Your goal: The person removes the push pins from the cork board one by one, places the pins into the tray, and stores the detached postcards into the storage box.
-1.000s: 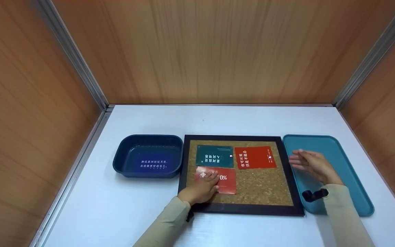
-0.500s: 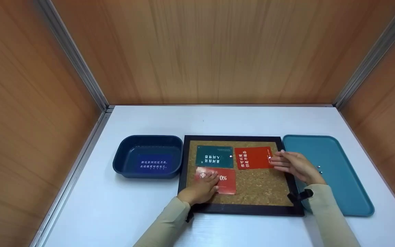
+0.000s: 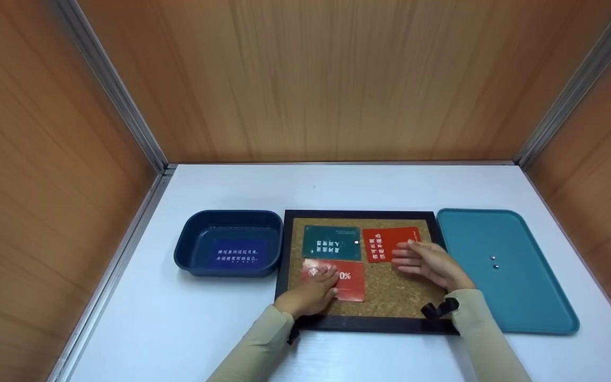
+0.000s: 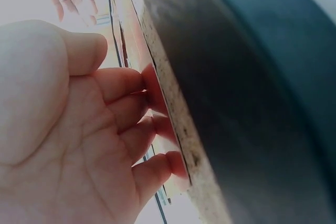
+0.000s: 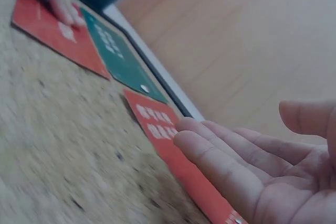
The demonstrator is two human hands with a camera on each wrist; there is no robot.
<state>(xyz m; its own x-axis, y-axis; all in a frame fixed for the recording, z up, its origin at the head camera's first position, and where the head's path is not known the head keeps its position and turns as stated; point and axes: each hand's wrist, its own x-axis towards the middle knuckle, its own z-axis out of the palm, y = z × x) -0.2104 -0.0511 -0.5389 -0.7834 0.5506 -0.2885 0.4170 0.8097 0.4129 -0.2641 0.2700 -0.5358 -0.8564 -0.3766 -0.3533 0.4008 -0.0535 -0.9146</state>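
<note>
The left hand (image 3: 308, 293) is reaching forward from a pale khaki sleeve (image 3: 252, 339) and pressing down on a red rectangular card with white print (image 3: 352, 284). Its fingers are spreading slightly apart, lying nearly straight with the tips touching the card's face; in the left wrist view the thumb is standing off to one side, clear of the card. That card is lying on a rectangular cork board with a black frame (image 3: 401, 292), just below a dark green card with white characters (image 3: 331, 244).

The right hand (image 3: 431, 267) is hovering over the right part of the board, beside a bright red card with white characters (image 3: 387, 239) and partly hiding its lower right corner. Its palm is facing left, the fingers are extending straight and close together, and the thumb is standing wide of them in the right wrist view, with nothing visible in its grip.

To the right, a teal rectangular tray (image 3: 517, 302) is bearing two small shiny silver pieces (image 3: 496, 267). On the board's left, a deep navy-blue basin (image 3: 231, 218) is holding an indigo card with white characters (image 3: 239, 249). All are resting on a white surface (image 3: 242, 183).
</note>
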